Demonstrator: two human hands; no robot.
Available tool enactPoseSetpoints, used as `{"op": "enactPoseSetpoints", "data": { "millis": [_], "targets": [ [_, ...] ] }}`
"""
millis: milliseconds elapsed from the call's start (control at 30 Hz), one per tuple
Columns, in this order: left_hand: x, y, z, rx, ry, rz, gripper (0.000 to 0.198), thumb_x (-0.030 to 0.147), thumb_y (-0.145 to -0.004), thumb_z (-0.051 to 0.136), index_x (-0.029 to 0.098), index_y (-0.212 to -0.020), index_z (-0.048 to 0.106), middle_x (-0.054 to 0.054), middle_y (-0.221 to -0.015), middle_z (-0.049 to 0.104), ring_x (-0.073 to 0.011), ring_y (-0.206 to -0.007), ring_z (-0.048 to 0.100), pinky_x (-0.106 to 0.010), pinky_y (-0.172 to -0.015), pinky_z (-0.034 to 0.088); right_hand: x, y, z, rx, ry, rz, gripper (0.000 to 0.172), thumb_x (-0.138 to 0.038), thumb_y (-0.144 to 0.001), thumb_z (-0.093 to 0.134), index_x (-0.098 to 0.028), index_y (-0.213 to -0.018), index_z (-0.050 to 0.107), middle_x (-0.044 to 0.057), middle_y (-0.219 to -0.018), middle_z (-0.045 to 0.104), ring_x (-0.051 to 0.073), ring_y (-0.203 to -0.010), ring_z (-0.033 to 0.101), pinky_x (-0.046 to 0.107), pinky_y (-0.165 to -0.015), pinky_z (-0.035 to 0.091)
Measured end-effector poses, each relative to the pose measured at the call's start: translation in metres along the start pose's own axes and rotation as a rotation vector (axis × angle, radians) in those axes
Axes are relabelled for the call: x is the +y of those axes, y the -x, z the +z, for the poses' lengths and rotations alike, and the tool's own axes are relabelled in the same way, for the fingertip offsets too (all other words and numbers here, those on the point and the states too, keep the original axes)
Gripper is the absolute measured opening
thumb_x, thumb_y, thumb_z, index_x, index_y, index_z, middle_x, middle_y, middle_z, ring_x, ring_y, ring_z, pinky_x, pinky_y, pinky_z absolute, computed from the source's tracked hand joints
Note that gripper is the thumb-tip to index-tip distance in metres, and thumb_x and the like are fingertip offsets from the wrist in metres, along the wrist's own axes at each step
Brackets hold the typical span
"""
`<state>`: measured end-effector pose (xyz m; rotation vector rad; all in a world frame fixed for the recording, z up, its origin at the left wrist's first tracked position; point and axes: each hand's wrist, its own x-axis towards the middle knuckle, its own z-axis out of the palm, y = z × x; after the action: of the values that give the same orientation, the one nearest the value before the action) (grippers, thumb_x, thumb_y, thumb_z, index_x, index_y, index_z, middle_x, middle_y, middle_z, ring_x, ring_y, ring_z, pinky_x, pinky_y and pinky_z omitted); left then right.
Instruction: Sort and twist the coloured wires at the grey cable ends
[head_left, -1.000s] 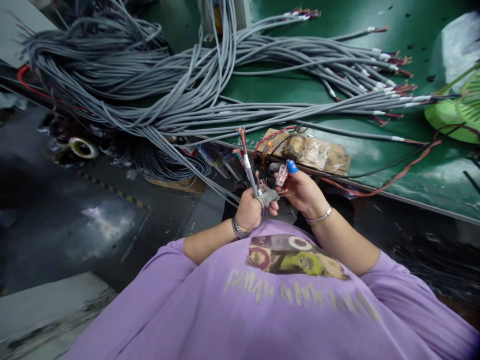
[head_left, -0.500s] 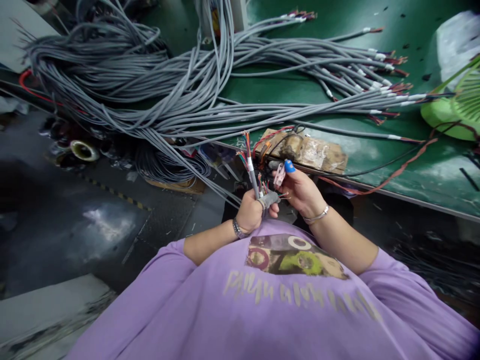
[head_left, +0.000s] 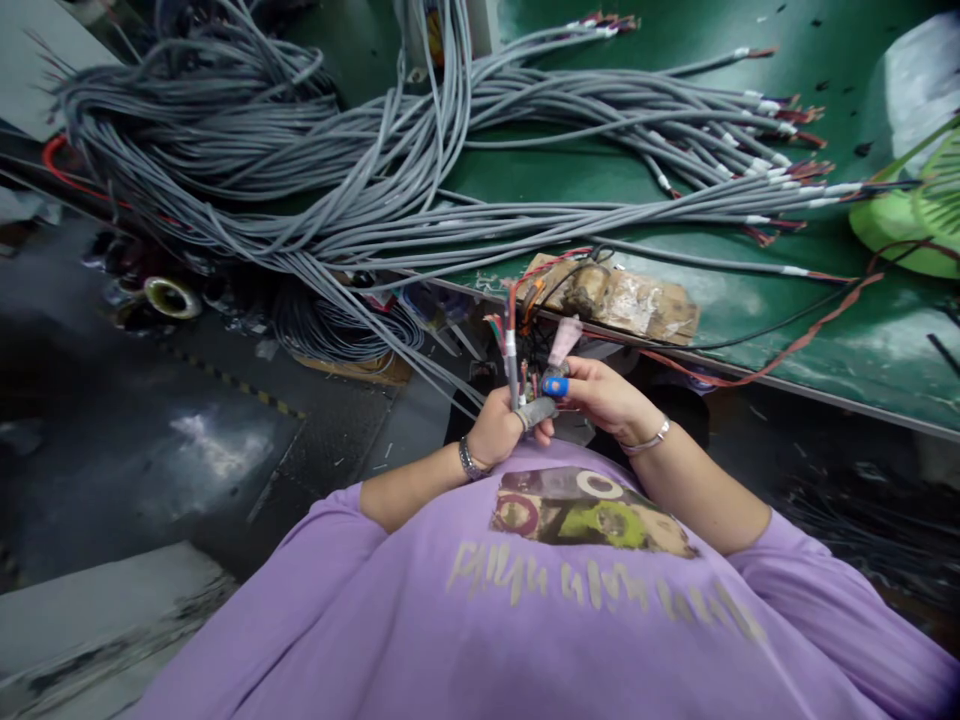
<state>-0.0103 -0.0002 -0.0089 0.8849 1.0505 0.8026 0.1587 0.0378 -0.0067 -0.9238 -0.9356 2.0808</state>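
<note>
My left hand (head_left: 501,428) is closed round a grey cable (head_left: 513,380) that stands upright. Thin red, green and other coloured wires (head_left: 511,305) fan out of its stripped top. Grey tape wraps the left thumb, which lies across the cable beside more short wire ends (head_left: 525,376). My right hand (head_left: 596,395) meets it from the right, with a blue cover on its thumb. The right thumb and forefinger pinch together just above the left thumb, close to the short wire ends. What lies between them is too small to make out. A pinkish wrapping (head_left: 565,338) shows above that pinch, seemingly on a finger.
A big bundle of grey cables (head_left: 315,150) covers much of the green bench (head_left: 720,250). A worn wooden block (head_left: 622,295) sits at its front edge, with red and black leads. A green fan (head_left: 926,205) stands at right. Coiled dark cable (head_left: 345,330) lies below the bench.
My right hand has turned, and its blue-covered thumb has come down and left to the short wire ends. The pinkish wrapping now points upward. My left hand keeps its hold on the cable.
</note>
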Motion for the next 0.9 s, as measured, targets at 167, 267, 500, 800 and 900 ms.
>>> {"op": "enactPoseSetpoints", "data": {
  "millis": [167,267,500,800,900],
  "targets": [
    [0.004,-0.004,0.0,-0.067,-0.042,-0.062,0.04,0.047,-0.067,0.082,0.012,-0.07,0.063,-0.006,-0.059,0.068,-0.0144,-0.045,0.062,-0.025,-0.047,0.051,0.003,0.0,0.002,0.022,0.065,-0.089,0.037,-0.045,-0.065,0.088,-0.016,-0.075,0.067,0.0,-0.062,0.066,0.012,-0.05,0.058,0.026,-0.052,0.048],
    [0.006,-0.004,0.002,0.062,0.05,-0.035,0.044,0.052,-0.065,0.082,0.013,-0.073,0.063,-0.004,-0.058,0.067,-0.0139,-0.044,0.061,-0.025,-0.047,0.051,0.005,0.002,-0.003,0.111,0.029,-0.108,0.041,-0.049,-0.063,0.089,-0.016,-0.076,0.067,-0.001,-0.066,0.066,0.01,-0.056,0.058,0.024,-0.057,0.05],
    [0.006,-0.007,0.004,0.181,0.124,0.001,0.047,0.055,-0.063,0.083,0.014,-0.07,0.06,-0.004,-0.061,0.068,-0.0146,-0.049,0.064,-0.025,-0.051,0.053,0.013,0.008,0.005,0.12,0.043,-0.185,0.035,-0.043,-0.07,0.085,-0.018,-0.082,0.062,-0.002,-0.063,0.064,0.011,-0.055,0.055,0.023,-0.052,0.04],
    [0.004,-0.007,-0.005,-0.085,0.103,-0.139,0.045,0.049,-0.058,0.086,0.011,-0.068,0.063,-0.008,-0.056,0.068,-0.0166,-0.044,0.063,-0.027,-0.047,0.053,0.014,0.0,0.018,0.023,-0.074,-0.115,0.041,-0.046,-0.067,0.086,-0.02,-0.083,0.058,-0.003,-0.058,0.064,0.014,-0.04,0.056,0.027,-0.044,0.043],
    [0.003,-0.006,-0.004,-0.04,0.106,-0.118,0.045,0.049,-0.057,0.087,0.011,-0.068,0.064,-0.006,-0.054,0.067,-0.0157,-0.042,0.061,-0.026,-0.045,0.052,0.014,-0.006,0.015,0.164,-0.154,-0.11,0.041,-0.041,-0.063,0.088,-0.019,-0.078,0.058,-0.005,-0.059,0.06,0.009,-0.043,0.051,0.023,-0.044,0.044]
  ]
}}
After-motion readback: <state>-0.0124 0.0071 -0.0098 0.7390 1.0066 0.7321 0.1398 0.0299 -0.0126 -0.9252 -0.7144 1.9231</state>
